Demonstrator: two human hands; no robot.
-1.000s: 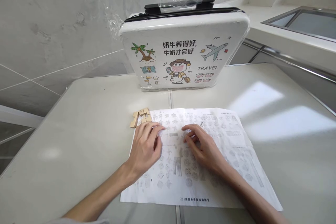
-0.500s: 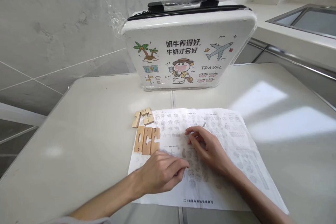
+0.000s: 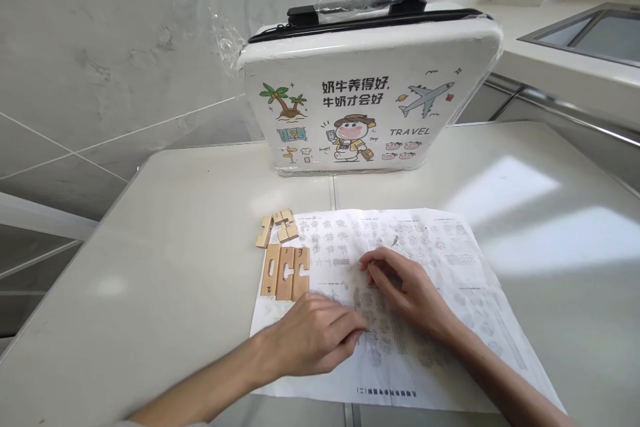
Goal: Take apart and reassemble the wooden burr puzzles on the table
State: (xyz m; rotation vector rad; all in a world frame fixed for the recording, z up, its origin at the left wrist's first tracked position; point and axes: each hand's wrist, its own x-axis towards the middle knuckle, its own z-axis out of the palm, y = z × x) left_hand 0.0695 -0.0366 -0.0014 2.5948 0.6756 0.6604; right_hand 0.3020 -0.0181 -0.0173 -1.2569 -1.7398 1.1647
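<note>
A printed instruction sheet [image 3: 450,267] full of small diagrams lies on the pale table [image 3: 165,267]. My left hand [image 3: 313,340] rests on the sheet's lower left part, fingers loosely curled with the tips on the paper, holding nothing. My right hand [image 3: 407,290] lies flat on the middle of the sheet, fingers stretched toward the left. Three notched wooden puzzle pieces [image 3: 285,271] lie side by side at the sheet's left edge, just beyond my left hand. A smaller cluster of wooden pieces [image 3: 277,227] sits behind them on the table.
A white hard case [image 3: 370,93] with cartoon travel prints, a black handle and plastic wrap stands upright at the table's far edge. A grey tiled wall rises behind. A counter with a steel sink [image 3: 595,33] runs at the right.
My left hand has drawn back from the top left of the sheet toward me, uncovering the three notched wooden pieces. My right hand stays on the sheet. The view has shifted slightly.
</note>
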